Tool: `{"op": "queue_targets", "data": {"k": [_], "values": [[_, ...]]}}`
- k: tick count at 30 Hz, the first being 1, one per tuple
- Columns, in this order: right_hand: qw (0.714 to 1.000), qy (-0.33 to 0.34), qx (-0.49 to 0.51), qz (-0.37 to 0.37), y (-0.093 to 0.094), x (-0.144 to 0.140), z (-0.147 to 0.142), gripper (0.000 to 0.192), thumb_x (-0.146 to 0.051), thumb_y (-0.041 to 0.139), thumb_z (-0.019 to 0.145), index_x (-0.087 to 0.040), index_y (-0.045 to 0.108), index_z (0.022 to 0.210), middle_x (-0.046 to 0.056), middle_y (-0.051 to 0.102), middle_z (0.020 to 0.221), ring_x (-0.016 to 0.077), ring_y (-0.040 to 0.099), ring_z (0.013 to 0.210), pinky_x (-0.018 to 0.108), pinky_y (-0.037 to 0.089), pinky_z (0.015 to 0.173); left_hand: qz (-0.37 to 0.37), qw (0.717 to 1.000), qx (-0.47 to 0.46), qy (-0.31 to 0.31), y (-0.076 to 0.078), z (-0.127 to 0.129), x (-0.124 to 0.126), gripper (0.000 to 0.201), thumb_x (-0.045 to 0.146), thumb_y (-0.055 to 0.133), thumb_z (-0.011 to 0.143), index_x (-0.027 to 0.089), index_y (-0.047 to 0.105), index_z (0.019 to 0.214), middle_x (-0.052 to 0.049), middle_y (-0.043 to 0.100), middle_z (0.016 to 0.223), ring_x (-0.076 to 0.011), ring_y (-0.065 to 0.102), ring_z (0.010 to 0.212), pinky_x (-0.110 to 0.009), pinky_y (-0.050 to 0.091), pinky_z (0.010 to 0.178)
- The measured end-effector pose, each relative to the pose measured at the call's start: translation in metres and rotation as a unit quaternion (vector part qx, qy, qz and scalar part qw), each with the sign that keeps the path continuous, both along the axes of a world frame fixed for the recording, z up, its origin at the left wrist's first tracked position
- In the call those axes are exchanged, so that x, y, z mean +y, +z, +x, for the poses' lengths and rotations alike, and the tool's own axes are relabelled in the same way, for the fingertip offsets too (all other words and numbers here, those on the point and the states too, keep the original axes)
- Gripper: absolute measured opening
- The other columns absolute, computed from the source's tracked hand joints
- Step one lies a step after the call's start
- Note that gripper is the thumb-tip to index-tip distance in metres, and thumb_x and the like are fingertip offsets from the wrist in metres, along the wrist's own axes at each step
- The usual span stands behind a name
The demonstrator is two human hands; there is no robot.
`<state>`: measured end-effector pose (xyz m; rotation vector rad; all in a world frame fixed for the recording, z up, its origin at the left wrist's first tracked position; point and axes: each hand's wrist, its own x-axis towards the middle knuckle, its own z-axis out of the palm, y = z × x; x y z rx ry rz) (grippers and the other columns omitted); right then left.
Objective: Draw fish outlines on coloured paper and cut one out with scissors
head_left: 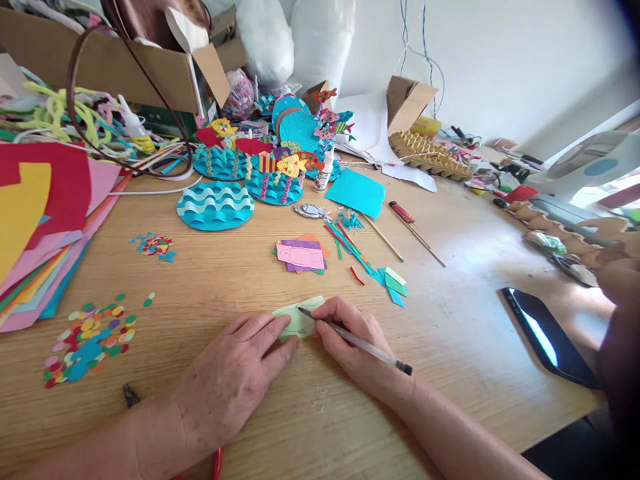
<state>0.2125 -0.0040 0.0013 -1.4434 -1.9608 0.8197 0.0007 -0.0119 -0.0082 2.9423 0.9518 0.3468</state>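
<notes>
A small pale green paper (303, 328) lies on the wooden table with a curved outline drawn on it. My left hand (243, 367) rests flat with its fingers stretched over the paper's left end. In my right hand (353, 337) is a pen (363, 343), held in a pinch, its dark tip touching the paper near the top edge. Beyond the paper sits a stack of coloured paper pieces (301, 255), the top one pink with a fish-like outline. A fish-shaped cutout (311, 211) lies farther back.
Paper dots (93, 340) and coloured sheets (60, 220) are at left. Behind stand paper fish on blue wavy bases (275, 190), a glue bottle (325, 172) and a blue sheet (356, 193). A phone (547, 337) lies right; pliers (131, 395) are partly under my left forearm.
</notes>
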Motion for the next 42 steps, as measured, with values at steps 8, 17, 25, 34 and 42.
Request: {"op": "queue_targets", "data": {"k": [8, 17, 25, 34, 42], "values": [[1.000, -0.016, -0.010, 0.007, 0.0026, -0.0001, -0.0009, 0.007, -0.015, 0.049, 0.079, -0.020, 0.054, 0.082, -0.005, 0.055, 0.059, 0.0104, 0.050, 0.051, 0.020, 0.036, 0.050, -0.008, 1.000, -0.012, 0.006, -0.0016, -0.0008, -0.0010, 0.038, 0.012, 0.045, 0.084, 0.019, 0.052, 0.122, -0.009, 0.053, 0.127, -0.0245, 0.047, 0.113, -0.040, 0.043, 0.095], [1.000, -0.007, -0.011, 0.004, 0.0021, 0.0004, -0.0013, 0.008, -0.015, 0.048, 0.080, -0.019, 0.054, 0.083, -0.005, 0.056, 0.060, 0.0104, 0.051, 0.052, 0.020, 0.037, 0.051, -0.010, 1.000, -0.012, 0.008, -0.0015, 0.0000, -0.0004, 0.037, 0.013, 0.044, 0.085, 0.019, 0.053, 0.121, -0.009, 0.053, 0.127, -0.0243, 0.048, 0.113, -0.039, 0.042, 0.095], [1.000, -0.015, -0.008, -0.004, 0.0017, 0.0003, -0.0007, 0.008, -0.015, 0.048, 0.079, -0.021, 0.054, 0.083, -0.005, 0.056, 0.059, 0.0111, 0.052, 0.053, 0.021, 0.037, 0.051, -0.011, 1.000, -0.010, 0.007, -0.0008, -0.0004, -0.0015, 0.038, 0.013, 0.045, 0.086, 0.019, 0.052, 0.122, -0.009, 0.053, 0.127, -0.0243, 0.048, 0.112, -0.040, 0.042, 0.096], [1.000, -0.013, -0.019, 0.008, 0.0025, 0.0002, -0.0007, 0.008, -0.017, 0.048, 0.080, -0.020, 0.055, 0.083, -0.004, 0.057, 0.059, 0.0109, 0.052, 0.051, 0.021, 0.036, 0.049, -0.007, 1.000, -0.014, 0.002, -0.0023, 0.0000, -0.0007, 0.039, 0.011, 0.046, 0.084, 0.018, 0.051, 0.123, -0.011, 0.052, 0.128, -0.0252, 0.047, 0.114, -0.041, 0.042, 0.096], [1.000, -0.020, -0.006, -0.010, 0.0024, 0.0002, -0.0008, 0.009, -0.017, 0.047, 0.079, -0.020, 0.054, 0.083, -0.004, 0.060, 0.061, 0.0112, 0.053, 0.052, 0.021, 0.039, 0.052, -0.001, 1.000, -0.010, -0.001, -0.0021, -0.0002, 0.0002, 0.038, 0.010, 0.046, 0.085, 0.018, 0.053, 0.121, -0.011, 0.053, 0.126, -0.0257, 0.049, 0.112, -0.041, 0.045, 0.093]]}}
